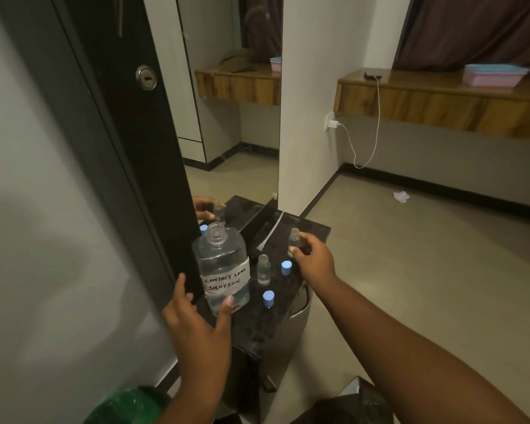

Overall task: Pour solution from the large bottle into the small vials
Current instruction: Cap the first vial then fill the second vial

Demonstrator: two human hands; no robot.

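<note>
Now my left hand (pixel 196 328) lies open against the upright bottle (pixel 222 264) — right hand (pixel 314 261) pinches a vial (pixel 294 238) just right of it.

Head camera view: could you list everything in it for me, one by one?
large bottle: one, clear with white label, uncapped, left on the stand
standing vial: one, clear, right of the bottle
held vial: one, clear, in the right grip
caps: two, blue, on the stand near the vials
stand: one, black, by the mirror
mirror: one, tall, behind the stand
wooden shelf: one, brown, right wall
pink box: one, blue lid, on the shelf
phone: one, dark, on the shelf, white cable attached
left grip: thumb touching the bottle's base, fingers spread
right grip: pinching the held vial
</note>
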